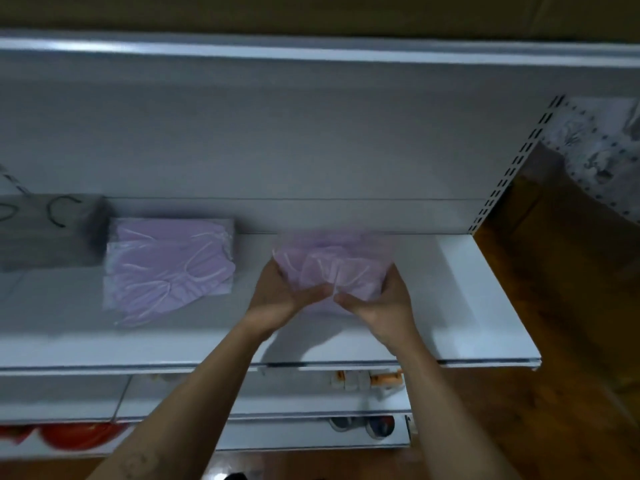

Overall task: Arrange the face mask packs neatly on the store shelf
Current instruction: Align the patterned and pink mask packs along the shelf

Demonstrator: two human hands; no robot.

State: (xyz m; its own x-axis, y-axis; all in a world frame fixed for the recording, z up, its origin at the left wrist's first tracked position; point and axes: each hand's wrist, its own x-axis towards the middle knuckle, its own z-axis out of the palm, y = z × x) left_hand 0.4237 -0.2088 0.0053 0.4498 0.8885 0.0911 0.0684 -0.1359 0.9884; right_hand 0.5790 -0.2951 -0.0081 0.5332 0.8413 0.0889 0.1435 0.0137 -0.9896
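Observation:
A pink face mask pack point(334, 263) in clear plastic is over the white shelf point(467, 306), right of centre. My left hand point(280, 296) grips its left edge and my right hand point(379, 303) grips its right edge, thumbs meeting under the near side. The pack is blurred, so I cannot tell whether it touches the shelf. A second pink mask pack point(169, 268) lies flat on the shelf to the left, apart from both hands.
A grey pack point(48, 230) lies at the far left, against the pink pack. The shelf's back panel rises behind. A slotted upright point(512, 168) ends the shelf on the right, with wooden floor beyond. Lower shelves hold red goods point(72, 434) and small items.

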